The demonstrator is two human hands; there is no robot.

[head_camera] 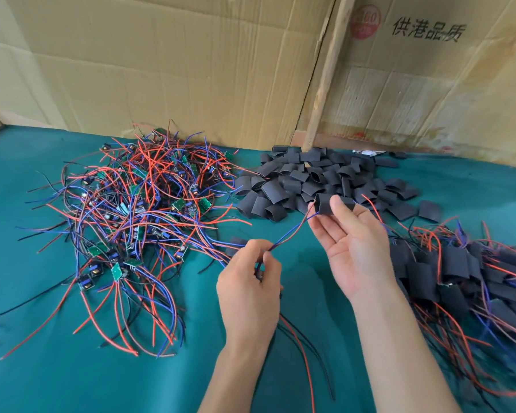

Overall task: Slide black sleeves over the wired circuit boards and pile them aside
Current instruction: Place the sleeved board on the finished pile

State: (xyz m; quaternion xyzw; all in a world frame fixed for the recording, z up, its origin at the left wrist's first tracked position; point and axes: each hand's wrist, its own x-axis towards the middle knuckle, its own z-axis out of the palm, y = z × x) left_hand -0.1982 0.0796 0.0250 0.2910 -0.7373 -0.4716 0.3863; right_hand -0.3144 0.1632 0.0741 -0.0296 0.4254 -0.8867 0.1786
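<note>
A teal cloth-covered table (57, 368) is backed by creased brown cardboard sheets (176, 64), one printed with black characters. A tangled heap of red, blue and black wires with small green circuit boards (137, 216) is spread on the left, a pile of short black sleeves (316, 177) lies at the centre back, and sleeved boards (465, 272) are piled at the right. A single black sleeve (325, 204) is pinched by the right hand (355, 248), palm up. A red-and-blue wire pair (289, 234) leading into that sleeve is gripped by the curled left hand (248, 287).
</note>
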